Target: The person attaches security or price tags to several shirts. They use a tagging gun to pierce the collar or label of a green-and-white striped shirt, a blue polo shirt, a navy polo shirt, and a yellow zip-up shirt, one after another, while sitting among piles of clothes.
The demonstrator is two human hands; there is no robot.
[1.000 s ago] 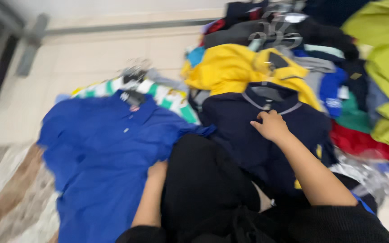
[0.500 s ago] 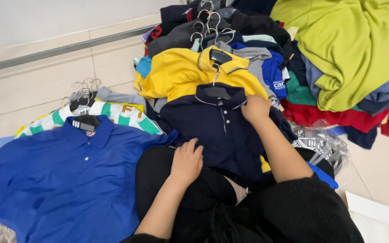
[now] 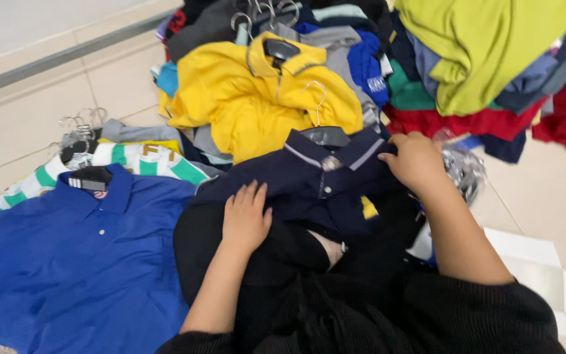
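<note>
i sat on a pale tiled floor (image 3: 47, 124); a grey strip (image 3: 60, 56) ran along the white wall's (image 3: 27, 23) foot.

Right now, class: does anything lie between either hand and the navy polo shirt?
Nothing visible does. The left hand lies flat on the navy polo, and the right hand touches its shoulder beside the hanger.

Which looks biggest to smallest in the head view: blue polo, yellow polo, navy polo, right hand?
1. Blue polo, though it lies nearest the camera.
2. Yellow polo and navy polo look alike; the navy one is partly covered, so unranked.
3. Right hand, smallest.
</note>
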